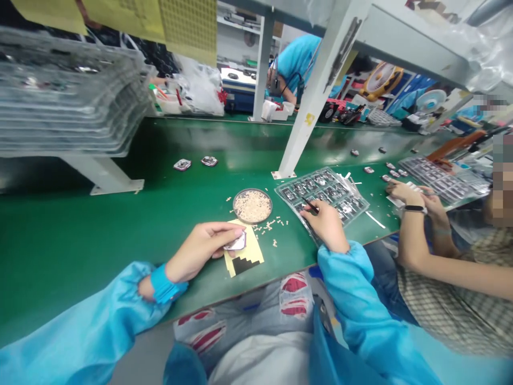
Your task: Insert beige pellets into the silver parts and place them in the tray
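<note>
My left hand pinches a small flat part with a white face and a dark rim, just above a yellow sheet with a black stepped patch. My right hand is closed round black tweezers, above the near left side of a clear compartment tray filled with small metallic parts. Whether the tweezer tips grip anything is too small to tell. Between my hands stands a round dish of tiny beige pieces. Several similar loose pieces lie beside it on the green table.
A slanted white post rises from the table behind the tray. Stacked clear trays sit on a raised shelf at left. At right, a co-worker's hands work near another tray. Two small devices lie behind the dish.
</note>
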